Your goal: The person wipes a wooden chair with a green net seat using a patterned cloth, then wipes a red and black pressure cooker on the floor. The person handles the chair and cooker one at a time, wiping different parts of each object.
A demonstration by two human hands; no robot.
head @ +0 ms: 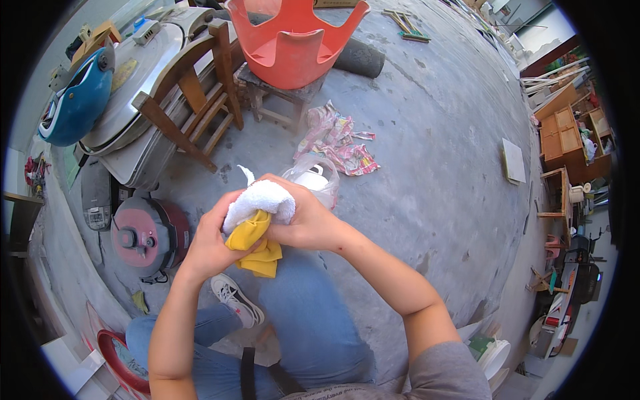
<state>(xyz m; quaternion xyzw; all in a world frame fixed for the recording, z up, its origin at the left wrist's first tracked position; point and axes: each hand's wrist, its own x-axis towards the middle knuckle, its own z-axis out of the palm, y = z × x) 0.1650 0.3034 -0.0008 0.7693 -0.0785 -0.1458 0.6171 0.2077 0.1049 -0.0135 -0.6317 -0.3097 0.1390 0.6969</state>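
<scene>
Between my two hands is a bunched white terry cloth [262, 197] with a yellow cloth [250, 232] gathered at its underside and hanging below. My left hand [215, 237] grips the bundle from the left, its fingers partly hidden behind it. From the right, my right hand [307, 215] holds the white cloth, with the thumb over the yellow part. A narrow white end [246, 175] sticks up past my fingers. Just beyond the right hand, a clear plastic bag [327, 182] with a white item inside rests on the concrete floor.
An orange plastic chair [295, 60] sits on a low stool [272, 102] ahead. Left are a wooden chair [192, 100], a blue helmet [82, 97] and a pressure cooker [147, 235]. A patterned cloth [340, 140] lies on the floor; a red basin [107, 345] stands lower left.
</scene>
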